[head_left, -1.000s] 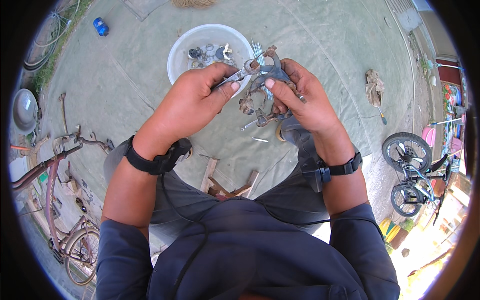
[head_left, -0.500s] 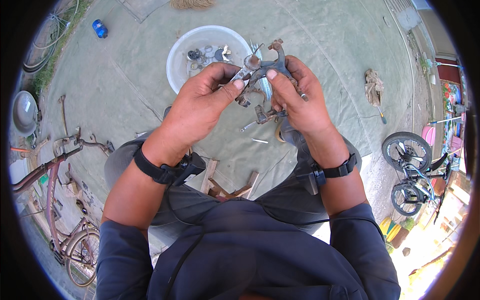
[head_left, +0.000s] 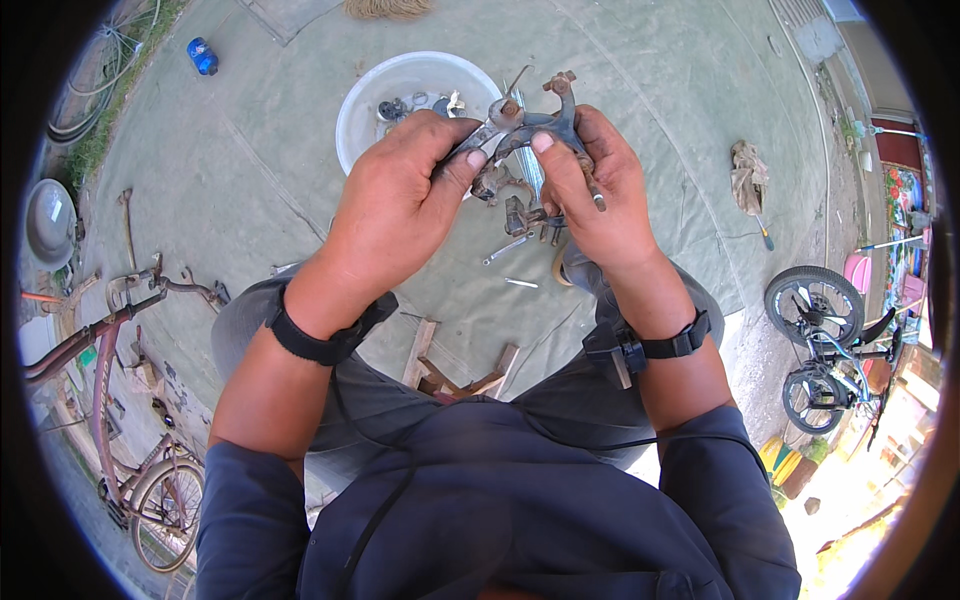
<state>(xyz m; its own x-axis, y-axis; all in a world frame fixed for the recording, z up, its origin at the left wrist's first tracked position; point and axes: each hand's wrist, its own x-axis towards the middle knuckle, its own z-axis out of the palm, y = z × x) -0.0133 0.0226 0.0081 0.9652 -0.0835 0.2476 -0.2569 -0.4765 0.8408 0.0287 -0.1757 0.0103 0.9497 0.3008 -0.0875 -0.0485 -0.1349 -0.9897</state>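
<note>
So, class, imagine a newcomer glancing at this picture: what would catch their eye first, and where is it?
Probably the hands at upper centre: the left hand grips a silver wrench, and the right hand holds a dark, branching metal part. Just beyond the left hand sits a pale round basin with small parts inside. Then comes the old reddish bicycle along the left edge.

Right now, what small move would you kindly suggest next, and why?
Perhaps a slight turn of the silver wrench by the left hand, since its head appears to sit around a rusty nut, while the right hand grips the dark metal bracket and could brace it.
</note>
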